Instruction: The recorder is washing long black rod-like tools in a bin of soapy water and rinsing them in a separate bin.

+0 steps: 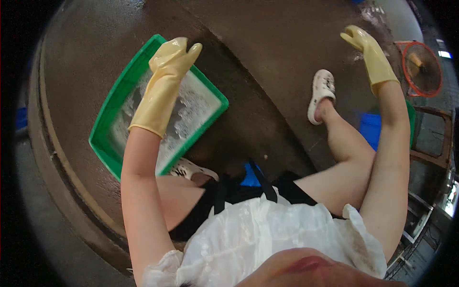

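Observation:
Both of my hands wear long, pale yellow rubber gloves. My left hand (175, 53) is above the far rim of a green rectangular basin (119, 89), its thumb held apart from the bent fingers. Nothing shows in it; whether it touches the rim I cannot tell. Inside the basin is whitish, foamy water (198, 98), partly hidden behind my left forearm. Well off to the right, my right hand (359, 39) is raised over the wet floor, with loosely curved fingers, a gap by the thumb and no object seen in it.
The brown floor (248, 43) is wet, with a dark seam running across it. My feet wear white clogs (321, 88), one beside the basin. At the right stand an orange round fan (421, 69), a blue container (370, 128) and a rusty metal frame (430, 158). Something blue (250, 176) shows between my legs.

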Demonstrator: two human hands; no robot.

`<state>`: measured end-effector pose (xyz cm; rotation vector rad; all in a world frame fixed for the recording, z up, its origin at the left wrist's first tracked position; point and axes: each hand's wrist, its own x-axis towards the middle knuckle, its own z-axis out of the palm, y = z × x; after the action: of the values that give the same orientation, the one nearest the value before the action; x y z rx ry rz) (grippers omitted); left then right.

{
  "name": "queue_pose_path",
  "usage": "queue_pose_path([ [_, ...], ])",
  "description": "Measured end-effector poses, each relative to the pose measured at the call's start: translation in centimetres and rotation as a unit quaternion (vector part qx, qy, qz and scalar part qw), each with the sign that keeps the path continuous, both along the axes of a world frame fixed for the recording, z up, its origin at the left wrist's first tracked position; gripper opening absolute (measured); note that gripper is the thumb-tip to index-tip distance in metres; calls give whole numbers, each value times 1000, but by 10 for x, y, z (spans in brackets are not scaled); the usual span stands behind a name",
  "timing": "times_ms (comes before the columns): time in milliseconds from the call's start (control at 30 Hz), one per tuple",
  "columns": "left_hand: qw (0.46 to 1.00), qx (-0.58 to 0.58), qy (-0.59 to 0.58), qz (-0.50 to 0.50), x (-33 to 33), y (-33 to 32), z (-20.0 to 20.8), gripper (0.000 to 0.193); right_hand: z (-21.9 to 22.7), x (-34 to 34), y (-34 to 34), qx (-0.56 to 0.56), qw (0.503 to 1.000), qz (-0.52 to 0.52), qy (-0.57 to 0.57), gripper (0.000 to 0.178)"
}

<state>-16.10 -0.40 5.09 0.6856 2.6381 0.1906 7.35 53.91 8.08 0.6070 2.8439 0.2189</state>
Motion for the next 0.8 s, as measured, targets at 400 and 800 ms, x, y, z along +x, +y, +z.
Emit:
queue_pose_path([
  [400,950,118,132,-257,-54,175,-106,48,-148,-173,-43,-55,989,7,-136,59],
  [800,963,-184,-165,-104,-90,248,-84,59,-109,-198,251,108,992,-55,-34,44],
])
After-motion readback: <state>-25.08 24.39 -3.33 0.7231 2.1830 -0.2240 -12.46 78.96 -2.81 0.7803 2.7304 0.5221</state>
